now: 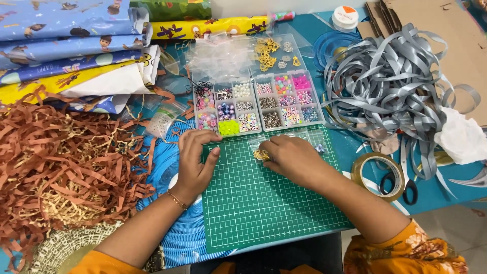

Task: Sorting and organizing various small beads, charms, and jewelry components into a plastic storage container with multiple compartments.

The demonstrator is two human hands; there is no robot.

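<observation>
A green cutting mat [264,203] lies in front of me. My left hand [195,162] rests on its upper left corner, fingers curled, holding nothing that I can see. My right hand [291,160] lies on the mat's top edge, its fingertips pinching a small clear bag with gold charms [261,153]. A tiny blue bead piece [319,148] lies on the mat just right of that hand. Beyond both hands stands a clear bead organizer [256,109] with several compartments of coloured beads.
A heap of brown shredded paper [61,162] fills the left. Folded wrapping papers [66,45] lie at the back left. Tangled grey ribbon [390,86], a tape roll [378,175], black-handled scissors [406,187], cardboard [446,40] and a white crumpled sheet [461,137] sit right. Gold charms [266,53] lie behind the organizer.
</observation>
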